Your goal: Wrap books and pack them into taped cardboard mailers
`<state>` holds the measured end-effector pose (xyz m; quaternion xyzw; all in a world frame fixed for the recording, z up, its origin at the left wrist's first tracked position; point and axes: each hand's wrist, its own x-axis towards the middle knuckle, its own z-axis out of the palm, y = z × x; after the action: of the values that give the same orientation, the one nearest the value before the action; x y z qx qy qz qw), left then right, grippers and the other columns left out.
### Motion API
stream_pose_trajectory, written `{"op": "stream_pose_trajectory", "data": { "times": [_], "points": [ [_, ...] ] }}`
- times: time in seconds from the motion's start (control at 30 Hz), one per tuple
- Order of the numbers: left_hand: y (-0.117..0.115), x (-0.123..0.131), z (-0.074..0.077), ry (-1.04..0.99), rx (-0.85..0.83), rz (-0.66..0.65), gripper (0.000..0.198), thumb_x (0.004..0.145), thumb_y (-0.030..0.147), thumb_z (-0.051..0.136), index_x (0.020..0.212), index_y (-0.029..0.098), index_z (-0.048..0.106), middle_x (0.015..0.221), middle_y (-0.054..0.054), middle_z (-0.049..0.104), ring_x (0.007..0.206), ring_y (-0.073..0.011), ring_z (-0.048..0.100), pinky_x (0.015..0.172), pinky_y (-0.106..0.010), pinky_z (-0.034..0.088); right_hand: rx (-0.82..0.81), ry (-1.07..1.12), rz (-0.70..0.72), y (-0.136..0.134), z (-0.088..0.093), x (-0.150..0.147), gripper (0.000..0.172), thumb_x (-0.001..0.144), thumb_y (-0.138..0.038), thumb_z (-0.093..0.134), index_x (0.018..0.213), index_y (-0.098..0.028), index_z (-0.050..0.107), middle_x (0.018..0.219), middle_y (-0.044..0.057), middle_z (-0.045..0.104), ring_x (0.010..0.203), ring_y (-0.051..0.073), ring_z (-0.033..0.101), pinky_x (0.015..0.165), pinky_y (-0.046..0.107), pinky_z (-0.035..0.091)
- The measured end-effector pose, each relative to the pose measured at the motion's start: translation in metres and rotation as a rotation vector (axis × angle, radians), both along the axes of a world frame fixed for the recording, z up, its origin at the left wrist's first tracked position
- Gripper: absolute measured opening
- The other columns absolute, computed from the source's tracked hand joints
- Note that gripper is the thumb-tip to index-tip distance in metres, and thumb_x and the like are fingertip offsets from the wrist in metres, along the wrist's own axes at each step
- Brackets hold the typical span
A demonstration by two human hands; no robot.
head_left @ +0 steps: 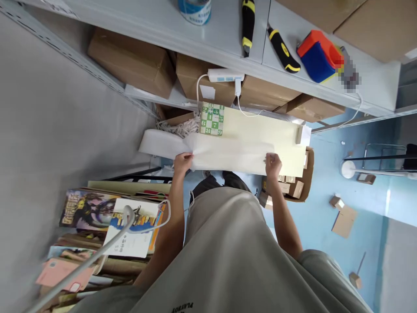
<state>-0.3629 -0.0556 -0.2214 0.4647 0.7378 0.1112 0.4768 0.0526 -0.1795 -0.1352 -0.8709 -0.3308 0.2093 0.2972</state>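
A long, thin, slightly see-through white wrapping sheet (230,154) is stretched across the near side of a pale yellow tabletop (263,124). My left hand (183,163) pinches its near edge on the left, beside a wider white band (161,143) of similar material extending further left. At the right end, my right hand (273,165) grips the sheet's corner between thumb and fingers. Just beyond the sheet lies a book with a green-and-white number grid (211,118), its near edge at the sheet. A small white box (303,135) stands at the table's right edge.
Above the table, a grey shelf (224,39) carries a tape roll (195,11), two utility knives (248,26) (283,51) and a red-blue tool (319,56). A power strip (226,75) hangs below. Stacked books (91,208) lie left; a carton of small boxes (308,174) stands right.
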Motion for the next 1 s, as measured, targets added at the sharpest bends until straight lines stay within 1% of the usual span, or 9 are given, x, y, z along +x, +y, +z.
{"op": "stream_pose_trajectory", "data": {
  "times": [0.13, 0.23, 0.4, 0.47, 0.53, 0.63, 0.73, 0.83, 1.0],
  "points": [
    [-0.006, 0.025, 0.03, -0.293, 0.117, 0.137, 0.025, 0.085, 0.035, 0.079, 0.101, 0.016, 0.085, 0.1, -0.011, 0.088, 0.103, -0.0291, 0.083, 0.095, -0.036, 0.066, 0.118, -0.082, -0.078, -0.003, 0.04, 0.028, 0.035, 0.107, -0.055, 0.061, 0.097, -0.022, 0.067, 0.085, 0.004, 0.078, 0.061, 0.017, 0.068, 0.06, 0.029, 0.052],
    [-0.007, 0.051, 0.062, -0.523, 0.167, 0.164, 0.036, 0.079, 0.047, 0.089, 0.098, 0.017, 0.081, 0.091, -0.009, 0.083, 0.092, -0.0264, 0.079, 0.084, -0.036, 0.065, 0.234, -0.208, -0.123, -0.007, 0.07, 0.06, 0.041, 0.108, -0.058, 0.066, 0.087, -0.024, 0.062, 0.077, 0.002, 0.071, 0.064, 0.017, 0.064, 0.062, 0.029, 0.05],
    [-0.011, 0.102, 0.115, -0.745, 0.195, -0.027, 0.046, 0.082, 0.058, 0.092, 0.1, 0.019, 0.076, 0.093, -0.005, 0.078, 0.091, -0.0224, 0.076, 0.083, -0.034, 0.065, 0.283, -0.367, -0.213, -0.025, 0.11, 0.135, 0.052, 0.105, -0.062, 0.075, 0.072, -0.03, 0.05, 0.066, 0.002, 0.061, 0.064, 0.021, 0.06, 0.067, 0.039, 0.054],
    [-0.014, 0.126, 0.128, -0.761, 0.168, -0.123, 0.039, 0.089, 0.054, 0.089, 0.103, 0.02, 0.074, 0.096, -0.004, 0.077, 0.094, -0.0219, 0.076, 0.086, -0.035, 0.066, 0.224, -0.425, -0.248, -0.035, 0.117, 0.169, 0.054, 0.107, -0.065, 0.073, 0.07, -0.033, 0.049, 0.068, 0.008, 0.064, 0.068, 0.026, 0.064, 0.07, 0.045, 0.058],
    [-0.016, 0.151, 0.131, -0.757, 0.128, -0.212, 0.03, 0.095, 0.047, 0.085, 0.104, 0.02, 0.074, 0.098, -0.004, 0.075, 0.094, -0.0216, 0.077, 0.088, -0.037, 0.066, 0.157, -0.478, -0.245, -0.045, 0.115, 0.202, 0.055, 0.109, -0.067, 0.07, 0.07, -0.036, 0.047, 0.071, 0.012, 0.066, 0.073, 0.029, 0.067, 0.075, 0.05, 0.059],
    [-0.017, 0.192, 0.116, -0.746, 0.038, -0.303, 0.022, 0.097, 0.038, 0.081, 0.106, 0.02, 0.073, 0.095, -0.004, 0.074, 0.086, -0.0202, 0.077, 0.087, -0.038, 0.066, 0.119, -0.451, -0.221, -0.055, 0.091, 0.247, 0.049, 0.11, -0.062, 0.067, 0.073, -0.037, 0.046, 0.068, 0.01, 0.063, 0.068, 0.029, 0.064, 0.073, 0.051, 0.056],
    [-0.017, 0.238, 0.082, -0.701, -0.044, -0.301, 0.025, 0.094, 0.029, 0.079, 0.117, 0.02, 0.072, 0.09, -0.002, 0.072, 0.079, -0.0186, 0.074, 0.081, -0.035, 0.062, 0.086, -0.318, -0.211, -0.058, 0.048, 0.282, 0.035, 0.109, -0.055, 0.067, 0.084, -0.031, 0.058, 0.065, 0.002, 0.06, 0.061, 0.024, 0.06, 0.071, 0.045, 0.055],
    [-0.016, 0.283, 0.046, -0.536, -0.072, -0.276, 0.041, 0.095, 0.023, 0.075, 0.135, 0.018, 0.068, 0.086, 0.0, 0.072, 0.077, -0.0185, 0.073, 0.081, -0.034, 0.06, -0.006, -0.243, -0.177, -0.06, 0.001, 0.308, 0.029, 0.108, -0.049, 0.065, 0.095, -0.023, 0.067, 0.067, 0.0, 0.062, 0.063, 0.021, 0.059, 0.072, 0.038, 0.053],
    [-0.021, 0.322, 0.006, -0.021, 0.022, -0.415, 0.049, 0.1, 0.027, 0.079, 0.147, 0.017, 0.069, 0.112, -0.01, 0.081, 0.108, -0.0284, 0.08, 0.11, -0.041, 0.06, -0.18, -0.116, -0.123, -0.068, -0.065, 0.337, 0.02, 0.108, -0.038, 0.062, 0.095, -0.023, 0.066, 0.076, 0.006, 0.071, 0.069, 0.023, 0.064, 0.075, 0.037, 0.051]
  ]
}}
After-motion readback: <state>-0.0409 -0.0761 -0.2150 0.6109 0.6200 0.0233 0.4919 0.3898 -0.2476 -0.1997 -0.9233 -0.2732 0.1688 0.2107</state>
